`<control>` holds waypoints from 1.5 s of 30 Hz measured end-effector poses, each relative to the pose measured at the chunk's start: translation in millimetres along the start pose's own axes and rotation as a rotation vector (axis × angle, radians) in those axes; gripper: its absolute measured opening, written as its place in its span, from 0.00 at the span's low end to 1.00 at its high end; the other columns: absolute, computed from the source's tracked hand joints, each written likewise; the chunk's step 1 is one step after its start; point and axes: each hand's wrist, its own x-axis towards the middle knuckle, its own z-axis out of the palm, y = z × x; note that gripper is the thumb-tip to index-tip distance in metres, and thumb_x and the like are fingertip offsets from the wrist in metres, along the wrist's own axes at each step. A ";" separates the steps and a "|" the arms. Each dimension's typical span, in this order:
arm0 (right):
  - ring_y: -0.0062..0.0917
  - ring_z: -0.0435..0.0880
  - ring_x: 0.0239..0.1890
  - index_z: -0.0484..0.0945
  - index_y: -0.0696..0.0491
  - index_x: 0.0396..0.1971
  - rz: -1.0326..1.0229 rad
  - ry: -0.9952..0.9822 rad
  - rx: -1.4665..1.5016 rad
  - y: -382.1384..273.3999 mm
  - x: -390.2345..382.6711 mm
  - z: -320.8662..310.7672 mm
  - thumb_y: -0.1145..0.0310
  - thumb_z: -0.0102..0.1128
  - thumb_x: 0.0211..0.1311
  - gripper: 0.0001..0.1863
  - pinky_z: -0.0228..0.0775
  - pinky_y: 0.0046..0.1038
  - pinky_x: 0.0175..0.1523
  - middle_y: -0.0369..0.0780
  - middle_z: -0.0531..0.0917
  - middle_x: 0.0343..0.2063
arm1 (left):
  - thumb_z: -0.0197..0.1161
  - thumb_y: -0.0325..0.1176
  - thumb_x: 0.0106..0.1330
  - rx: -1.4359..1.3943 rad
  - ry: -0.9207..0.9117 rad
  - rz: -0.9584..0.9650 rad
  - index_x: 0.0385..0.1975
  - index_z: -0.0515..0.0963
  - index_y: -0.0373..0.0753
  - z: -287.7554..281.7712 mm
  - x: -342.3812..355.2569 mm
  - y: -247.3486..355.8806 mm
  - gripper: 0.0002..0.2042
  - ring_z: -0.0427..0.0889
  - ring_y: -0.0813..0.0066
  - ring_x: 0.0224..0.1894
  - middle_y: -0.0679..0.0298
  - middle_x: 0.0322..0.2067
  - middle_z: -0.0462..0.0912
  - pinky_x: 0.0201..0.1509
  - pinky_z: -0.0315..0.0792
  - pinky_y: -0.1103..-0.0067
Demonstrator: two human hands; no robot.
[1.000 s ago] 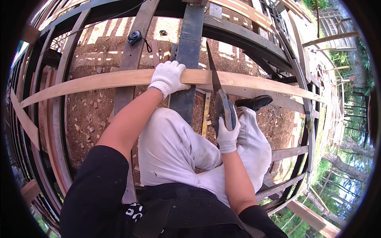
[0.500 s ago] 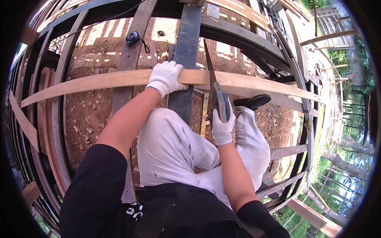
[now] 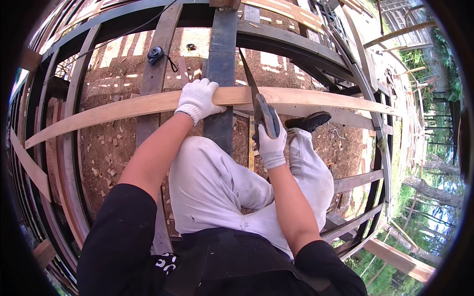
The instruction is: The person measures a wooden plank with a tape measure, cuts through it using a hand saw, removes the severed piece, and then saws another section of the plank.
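Observation:
My left hand (image 3: 197, 100), in a white knit glove, presses down on a long pale wooden plank (image 3: 123, 107) that lies crosswise over the dark steel beams. In my right hand (image 3: 271, 143), also gloved, is the handle of a hand saw (image 3: 254, 96). Its thin blade runs up and away across the plank just right of my left hand. I crouch on the frame in white trousers, one dark shoe (image 3: 308, 121) resting on a board to the right.
A dark steel beam (image 3: 222, 54) runs away under the plank. Parallel wooden joists (image 3: 158, 74) and steel members span open gaps above dirt strewn with wood chips. A black tape measure (image 3: 156, 54) lies on a joist. Trees and a drop lie to the right.
The saw and my right hand have slid away from me, the blade pushed further across the plank. My left hand stays put on the plank.

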 end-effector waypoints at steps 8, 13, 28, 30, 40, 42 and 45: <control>0.37 0.84 0.66 0.71 0.57 0.73 0.401 -0.236 -0.048 -37.1 -139.6 -109.1 0.75 0.66 0.58 0.38 0.73 0.35 0.69 0.51 0.84 0.63 | 0.80 0.60 0.48 -0.015 -0.038 -0.012 0.54 0.83 0.47 2.6 3.2 4.1 0.35 0.83 0.58 0.55 0.58 0.46 0.83 0.59 0.78 0.64; 0.40 0.88 0.59 0.72 0.57 0.71 0.305 -0.127 0.053 -31.8 -72.8 -60.7 0.72 0.69 0.58 0.37 0.78 0.34 0.63 0.52 0.86 0.57 | 0.81 0.58 0.48 -0.009 -0.038 -0.003 0.52 0.83 0.46 -5.7 0.6 11.1 0.34 0.84 0.59 0.54 0.59 0.46 0.83 0.58 0.78 0.63; 0.34 0.88 0.61 0.70 0.61 0.72 0.095 -0.094 0.034 -13.8 -70.7 -42.1 0.77 0.67 0.57 0.39 0.76 0.34 0.66 0.52 0.86 0.59 | 0.79 0.61 0.49 -0.009 -0.052 -0.030 0.55 0.82 0.46 -4.9 0.3 2.5 0.36 0.83 0.57 0.55 0.58 0.48 0.83 0.60 0.78 0.63; 0.33 0.84 0.65 0.70 0.61 0.72 -0.062 -0.053 0.177 12.7 -9.4 5.1 0.76 0.70 0.59 0.38 0.74 0.32 0.68 0.51 0.85 0.60 | 0.79 0.62 0.49 -0.001 -0.060 -0.028 0.55 0.82 0.46 -8.6 -2.0 5.0 0.36 0.83 0.57 0.55 0.58 0.48 0.84 0.60 0.78 0.63; 0.33 0.86 0.62 0.70 0.61 0.72 0.299 -0.177 -0.085 -49.6 -121.4 -92.7 0.77 0.60 0.58 0.37 0.76 0.36 0.65 0.50 0.83 0.63 | 0.80 0.60 0.49 -0.001 -0.068 -0.027 0.55 0.82 0.46 0.7 3.2 6.0 0.36 0.83 0.56 0.55 0.57 0.49 0.83 0.59 0.77 0.62; 0.39 0.85 0.63 0.73 0.57 0.71 0.413 -0.128 0.112 -42.1 -58.3 -53.2 0.69 0.70 0.58 0.37 0.72 0.36 0.68 0.50 0.84 0.60 | 0.81 0.58 0.48 -0.007 -0.088 -0.030 0.54 0.82 0.45 -7.4 2.6 13.2 0.35 0.82 0.55 0.55 0.57 0.49 0.83 0.59 0.77 0.62; 0.44 0.87 0.58 0.74 0.57 0.68 0.201 -0.010 0.071 -30.4 7.0 -6.1 0.64 0.72 0.60 0.36 0.77 0.39 0.63 0.53 0.86 0.56 | 0.81 0.58 0.49 0.032 0.028 0.040 0.52 0.82 0.45 -19.0 -7.7 23.1 0.34 0.84 0.57 0.52 0.58 0.47 0.83 0.57 0.79 0.64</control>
